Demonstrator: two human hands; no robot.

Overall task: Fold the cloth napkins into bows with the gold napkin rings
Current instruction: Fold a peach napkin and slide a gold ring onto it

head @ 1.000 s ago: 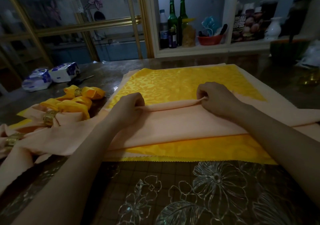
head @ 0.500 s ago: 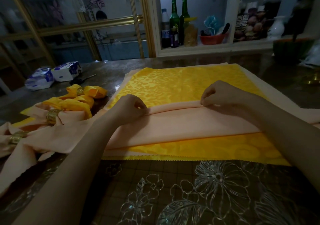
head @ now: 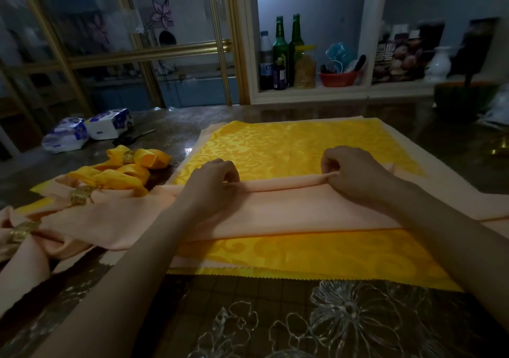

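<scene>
The room before me is dim. Far left stands a gold-framed glass partition; far right a white wooden shelf holds two green glass bottles.

Top napkin: plain peach.
Napkin beneath: yellow, scroll damask.
Napkin rings: gold.
Table cover: dark grid, silver flower outlines.

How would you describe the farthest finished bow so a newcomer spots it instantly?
Find the flat yellow napkin mid-table and look off its left edge. Towards the tissue packs lies a gold-ringed bow. It alone is all yellow; the nearer bows show peach.
</scene>
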